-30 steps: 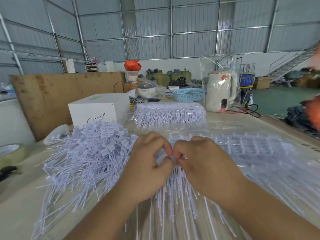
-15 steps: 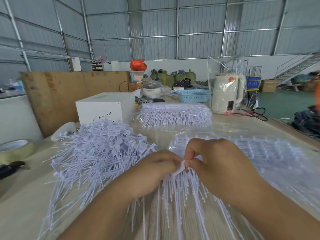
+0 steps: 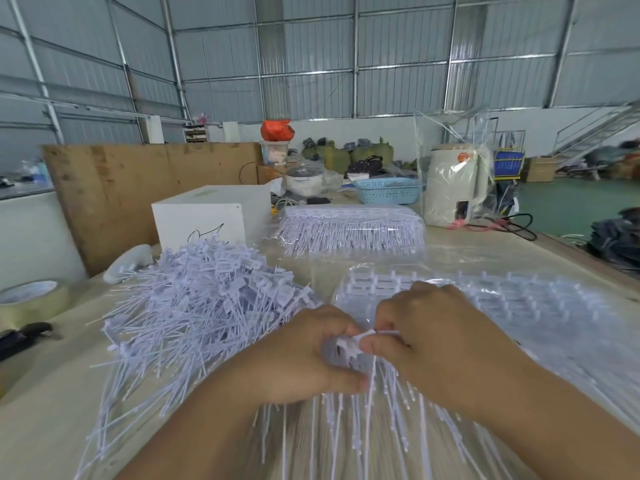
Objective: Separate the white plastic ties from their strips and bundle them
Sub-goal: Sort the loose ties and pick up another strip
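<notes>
A big heap of loose white plastic ties point(image 3: 194, 306) lies on the table to my left. In front of me a strip of white ties point(image 3: 356, 344) hangs with its tails toward me. My left hand point(image 3: 311, 358) and my right hand point(image 3: 436, 341) meet at its head end, thumbs and fingers pinched on it. To the right lies a flat bag of tie strips point(image 3: 519, 306). Another wrapped pack of strips point(image 3: 349, 233) lies farther back.
A white box point(image 3: 207, 216) stands behind the heap, with a roll of tape point(image 3: 31, 299) at the far left edge. A blue basket point(image 3: 388, 190) and a bagged white kettle point(image 3: 453, 188) stand at the back. The table's right edge runs diagonally past the kettle.
My hands have come lower and nearer to me with the strip. The right hand has twisted over the strip's head while the left grips beneath it.
</notes>
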The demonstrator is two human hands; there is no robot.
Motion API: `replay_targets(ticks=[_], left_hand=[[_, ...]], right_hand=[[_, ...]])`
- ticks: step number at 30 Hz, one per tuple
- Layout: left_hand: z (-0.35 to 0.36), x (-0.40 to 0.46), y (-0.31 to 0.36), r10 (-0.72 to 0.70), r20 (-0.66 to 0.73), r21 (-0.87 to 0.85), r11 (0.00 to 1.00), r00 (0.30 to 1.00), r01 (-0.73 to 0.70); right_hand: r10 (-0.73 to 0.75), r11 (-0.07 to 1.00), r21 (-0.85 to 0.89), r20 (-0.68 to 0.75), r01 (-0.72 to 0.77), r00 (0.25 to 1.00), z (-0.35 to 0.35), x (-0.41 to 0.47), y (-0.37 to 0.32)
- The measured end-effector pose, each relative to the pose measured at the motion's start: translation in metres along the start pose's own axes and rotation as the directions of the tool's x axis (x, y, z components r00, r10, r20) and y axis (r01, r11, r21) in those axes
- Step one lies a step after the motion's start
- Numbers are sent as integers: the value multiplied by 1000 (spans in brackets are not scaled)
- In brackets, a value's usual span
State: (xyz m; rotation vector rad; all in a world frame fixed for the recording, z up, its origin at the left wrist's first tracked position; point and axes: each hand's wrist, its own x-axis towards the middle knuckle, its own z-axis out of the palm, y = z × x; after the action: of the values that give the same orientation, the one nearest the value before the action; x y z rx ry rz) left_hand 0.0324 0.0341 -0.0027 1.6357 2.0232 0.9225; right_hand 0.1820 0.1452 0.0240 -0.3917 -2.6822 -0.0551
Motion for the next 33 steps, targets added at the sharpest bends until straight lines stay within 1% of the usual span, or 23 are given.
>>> replay_targets(ticks=[2,4,5,7,9,11,12,13,14,15,16,17,18,19,21,23,24,26,27,28,30,31,33], left_hand=[[0,2,-1,7,-23,33,999,1000,-6],[1,4,-1,-4,-4,8,1000,1000,4],[1,4,-2,-5,10,-22,1000,1000,5],[0,4,-2,5,28,-144,990,1000,-1],[-4,2,-4,19,43,-236,972,999,-9],[-10,1,-8,19,91,-311,950,996,10],[-14,-1,-10,41,108,-379,925,993,3],[-17,-2,-11,82,108,-478,878,991,-20],[-20,-4,-9,123,84,-596,802,989,-49],[-22,-4,-7,122,38,-702,710,992,-60],[-23,-3,-6,77,-14,-782,621,997,-59],[-23,-2,-5,23,-75,-805,589,997,-74],[-23,0,-4,-20,-143,-772,627,990,-99],[-21,2,-3,-37,-186,-707,699,982,-107],[-17,3,-2,-42,-183,-619,781,982,-82],[-15,2,-1,-32,-151,-611,789,988,-67],[-15,1,0,-32,-155,-631,772,987,-74],[-17,0,1,-43,-174,-706,702,984,-94],[-18,0,1,-17,-184,-722,681,983,-123],[-20,-1,1,30,-191,-713,683,981,-160],[-19,-4,5,133,-173,-641,737,976,-214],[-19,-6,6,161,-156,-596,772,975,-223],[-18,-7,7,160,-135,-545,812,978,-208]], right_hand=[[-15,999,-38,-48,13,999,-4,-2,-7],[-50,998,-51,-82,45,995,-4,-4,-17],[-61,997,-45,-118,56,991,-5,-5,-21],[-61,998,-9,-164,60,985,-10,-5,-23],[-124,992,11,-143,127,982,-15,-5,-20],[-191,981,-13,-144,191,971,-22,-3,-18],[-199,979,1,-173,202,965,-25,-4,-18],[-192,978,45,-213,206,958,-27,-5,-17],[-187,974,83,-240,211,953,-28,-7,-17],[-182,971,109,-245,214,952,-29,-8,-17],[-192,966,124,-249,228,949,-29,-9,-17],[-202,962,127,-255,240,946,-31,-10,-18],[-212,960,128,-258,250,943,-32,-10,-18],[-212,960,126,-256,250,943,-33,-10,-18],[-200,962,133,-249,238,948,-34,-11,-17],[-169,963,165,-244,212,955,-33,-11,-13],[-145,965,180,-235,190,961,-33,-11,-11],[-95,979,163,-188,127,978,-30,-8,-7],[-72,985,145,-149,94,986,-28,-6,-6],[-57,988,134,-110,72,992,-26,-4,-5],[-39,984,171,-48,46,998,-21,-3,-3],[-28,981,191,-41,35,999,-20,-3,-2],[-10,980,196,-53,20,999,-18,-4,-1]])
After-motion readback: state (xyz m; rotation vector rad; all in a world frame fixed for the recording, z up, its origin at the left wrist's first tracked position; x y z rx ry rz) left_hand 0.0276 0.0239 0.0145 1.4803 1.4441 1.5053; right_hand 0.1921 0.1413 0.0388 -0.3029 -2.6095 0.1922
